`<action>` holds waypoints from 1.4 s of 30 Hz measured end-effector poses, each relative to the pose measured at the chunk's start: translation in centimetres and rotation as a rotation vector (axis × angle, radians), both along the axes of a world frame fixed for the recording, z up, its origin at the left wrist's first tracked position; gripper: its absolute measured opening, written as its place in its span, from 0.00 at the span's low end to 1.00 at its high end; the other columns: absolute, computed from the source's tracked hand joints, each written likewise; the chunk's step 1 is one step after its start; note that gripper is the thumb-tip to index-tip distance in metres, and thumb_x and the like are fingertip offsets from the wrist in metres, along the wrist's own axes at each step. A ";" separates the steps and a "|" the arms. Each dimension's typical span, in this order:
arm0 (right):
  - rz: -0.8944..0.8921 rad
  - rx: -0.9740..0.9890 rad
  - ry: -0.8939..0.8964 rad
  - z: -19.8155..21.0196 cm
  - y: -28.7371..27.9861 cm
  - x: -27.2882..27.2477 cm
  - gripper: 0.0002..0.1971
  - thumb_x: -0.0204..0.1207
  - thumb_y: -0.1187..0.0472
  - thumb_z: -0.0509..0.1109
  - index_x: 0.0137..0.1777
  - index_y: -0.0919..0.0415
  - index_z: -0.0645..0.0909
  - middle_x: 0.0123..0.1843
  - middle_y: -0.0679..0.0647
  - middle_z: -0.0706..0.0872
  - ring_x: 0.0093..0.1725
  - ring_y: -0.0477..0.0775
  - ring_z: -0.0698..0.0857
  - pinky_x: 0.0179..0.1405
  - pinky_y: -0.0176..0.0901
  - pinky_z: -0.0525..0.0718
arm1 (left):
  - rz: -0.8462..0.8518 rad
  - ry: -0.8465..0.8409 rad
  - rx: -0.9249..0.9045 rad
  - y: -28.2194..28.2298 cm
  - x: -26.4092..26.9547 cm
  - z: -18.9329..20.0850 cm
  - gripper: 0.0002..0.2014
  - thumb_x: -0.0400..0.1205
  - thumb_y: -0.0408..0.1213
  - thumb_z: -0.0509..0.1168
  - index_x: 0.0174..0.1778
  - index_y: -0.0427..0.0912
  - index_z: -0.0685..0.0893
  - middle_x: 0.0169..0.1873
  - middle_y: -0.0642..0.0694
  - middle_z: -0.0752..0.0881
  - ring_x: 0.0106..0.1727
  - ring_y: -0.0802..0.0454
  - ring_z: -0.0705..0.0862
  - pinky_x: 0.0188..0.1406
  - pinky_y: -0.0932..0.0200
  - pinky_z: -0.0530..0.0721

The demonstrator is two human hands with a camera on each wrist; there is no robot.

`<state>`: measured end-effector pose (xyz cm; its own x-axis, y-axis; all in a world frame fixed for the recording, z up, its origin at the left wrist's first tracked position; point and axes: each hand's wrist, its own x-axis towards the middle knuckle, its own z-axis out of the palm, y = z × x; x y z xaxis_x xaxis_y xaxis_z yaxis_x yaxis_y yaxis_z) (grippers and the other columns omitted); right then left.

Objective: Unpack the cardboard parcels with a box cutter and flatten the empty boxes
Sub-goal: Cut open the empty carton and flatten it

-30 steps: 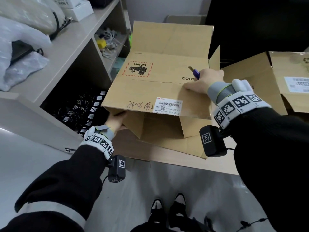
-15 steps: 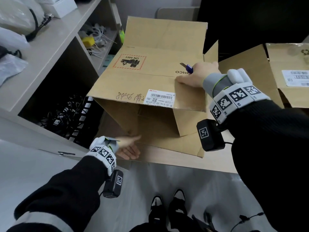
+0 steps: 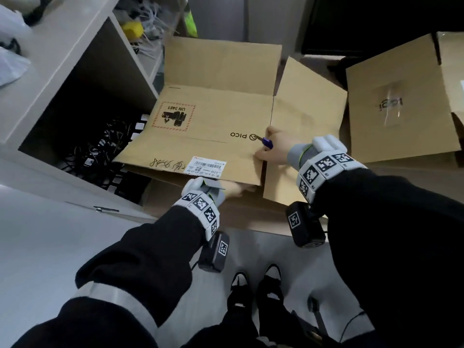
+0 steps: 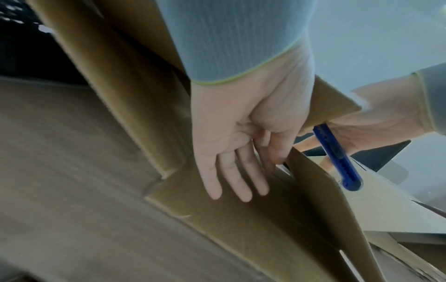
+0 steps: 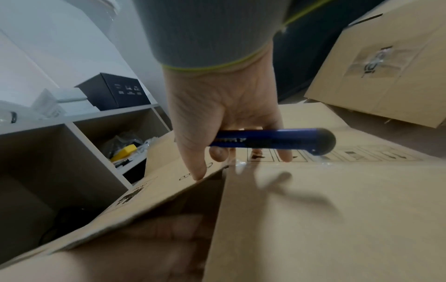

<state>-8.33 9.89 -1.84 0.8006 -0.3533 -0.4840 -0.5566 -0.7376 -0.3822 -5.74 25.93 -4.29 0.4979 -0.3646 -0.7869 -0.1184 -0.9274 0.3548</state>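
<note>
The cardboard box (image 3: 216, 126), printed PICO, lies nearly flat on the floor, just beside the shelf unit (image 3: 75, 71) and touching a second box (image 3: 396, 101) on its far side from the shelves. The right hand (image 3: 275, 146) rests on the box's top panel at the seam, fingers curled round a blue box cutter (image 5: 270, 140), thumb tip pressing the panel edge. The left hand (image 4: 239, 137) reaches under the box's near edge, fingers straight and close together, lying flat against an inner flap. A shipping label (image 3: 206, 168) sits near that edge.
</note>
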 end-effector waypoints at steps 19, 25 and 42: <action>0.003 -0.159 0.164 -13.0 -2.4 -1.3 0.25 0.61 0.48 0.65 0.57 0.52 0.63 0.63 0.50 0.66 0.48 0.54 0.72 0.25 0.38 0.64 | -0.188 -0.142 -0.106 2.8 4.8 -1.9 0.26 0.78 0.54 0.64 0.72 0.54 0.76 0.74 0.45 0.74 0.77 0.45 0.68 0.77 0.50 0.62; -0.025 -0.140 0.152 -13.3 -4.1 -0.6 0.26 0.60 0.46 0.65 0.56 0.54 0.64 0.65 0.50 0.66 0.49 0.55 0.71 0.40 0.49 0.72 | -0.224 -0.201 0.088 -0.3 5.2 -4.9 0.39 0.77 0.64 0.61 0.82 0.66 0.51 0.83 0.51 0.32 0.82 0.37 0.31 0.79 0.31 0.39; -0.017 -0.103 0.164 -13.5 -4.9 6.8 0.33 0.74 0.58 0.65 0.79 0.59 0.60 0.83 0.61 0.51 0.73 0.67 0.67 0.66 0.56 0.75 | -0.198 -0.349 0.079 -2.7 11.3 -7.8 0.53 0.68 0.63 0.72 0.82 0.67 0.43 0.82 0.52 0.29 0.80 0.36 0.26 0.81 0.38 0.42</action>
<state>-1.52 4.97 -15.31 0.7074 -0.4202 -0.5684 -0.6178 -0.7583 -0.2083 5.61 23.19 -12.04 0.6664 -0.4254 -0.6123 -0.3980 -0.8974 0.1903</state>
